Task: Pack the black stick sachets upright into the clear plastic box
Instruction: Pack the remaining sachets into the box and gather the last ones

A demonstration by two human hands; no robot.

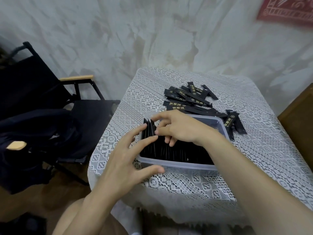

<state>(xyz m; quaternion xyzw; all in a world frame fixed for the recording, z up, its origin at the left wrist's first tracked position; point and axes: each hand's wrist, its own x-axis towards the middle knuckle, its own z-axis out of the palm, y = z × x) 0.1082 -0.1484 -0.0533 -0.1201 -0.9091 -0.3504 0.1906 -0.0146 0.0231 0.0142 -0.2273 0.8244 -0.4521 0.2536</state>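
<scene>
A clear plastic box [177, 164] stands on the lace-covered table, filled across its near half with black stick sachets [179, 153] standing on edge. A few taller sachets [149, 131] stick up at the box's left end. My right hand [179, 128] reaches over the box and pinches the tops of those raised sachets with its fingertips. My left hand [128, 160] is spread at the box's left end, its fingers resting against the same sachets and its thumb along the front wall. A loose pile of black sachets [189, 99] lies on the table behind the box.
The white lace tablecloth [220, 175] covers a small table. A black folding chair [50, 102] with wooden armrests stands to the left, dark cloth on it. Brown furniture [299, 116] borders the table's right side. More sachets [234, 122] lie by the box's far right corner.
</scene>
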